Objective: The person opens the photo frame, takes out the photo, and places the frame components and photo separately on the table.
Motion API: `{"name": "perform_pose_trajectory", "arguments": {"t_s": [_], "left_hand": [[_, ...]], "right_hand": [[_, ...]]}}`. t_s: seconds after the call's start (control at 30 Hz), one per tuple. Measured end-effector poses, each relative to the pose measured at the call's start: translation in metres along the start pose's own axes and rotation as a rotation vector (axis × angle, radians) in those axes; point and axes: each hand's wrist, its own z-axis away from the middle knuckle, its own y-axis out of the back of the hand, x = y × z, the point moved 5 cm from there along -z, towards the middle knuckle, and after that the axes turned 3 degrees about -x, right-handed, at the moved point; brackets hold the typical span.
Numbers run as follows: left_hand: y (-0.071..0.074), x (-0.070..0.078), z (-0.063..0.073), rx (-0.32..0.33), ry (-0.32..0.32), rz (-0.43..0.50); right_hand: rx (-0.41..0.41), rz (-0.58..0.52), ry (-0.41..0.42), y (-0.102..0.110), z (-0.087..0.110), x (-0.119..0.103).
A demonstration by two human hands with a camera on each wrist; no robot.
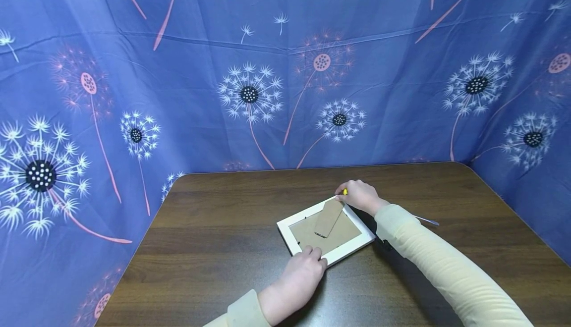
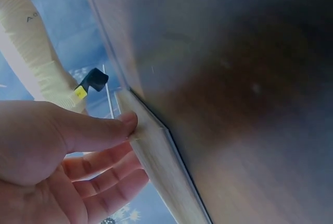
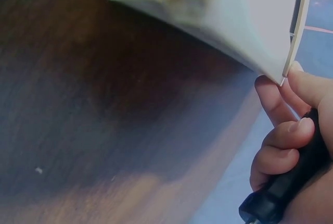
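A white picture frame [image 1: 352, 247] lies back side up on the table, with its brown backing board [image 1: 303, 230] showing. On that board is a tapered cardboard stand leg [image 1: 329, 218]. My left hand [image 1: 298, 276] grips the frame's near edge, thumb [image 2: 127, 122] against its outer side. At the far corner my right hand [image 1: 360, 195] pinches with thumb and fingertips, right by the leg's upper end. Its other fingers curl round the black handle of a screwdriver [image 3: 291, 182]. The handle's yellow end shows in the head view, and the shaft points back under the forearm.
The dark wooden table [image 1: 214, 228] reaches back to a blue cloth [image 1: 285, 134] printed with dandelions, which also hangs at both sides. A black wrist camera [image 2: 96, 79] sits below the right cuff.
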Motion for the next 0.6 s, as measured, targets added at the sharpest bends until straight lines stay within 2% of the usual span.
{"name": "perform_pose_trajectory", "arguments": {"t_s": [0.33,0.6], "left_hand": [[0.0,-0.008,0.001,-0.009,-0.028,0.054],[-0.003,-0.014,0.003,-0.025,-0.006,0.065]], "right_hand": [[0.001,-0.007,-0.003,-0.001,0.004,0.004],[-0.027,-0.01,-0.031,-0.001,0.007,0.007]]}}
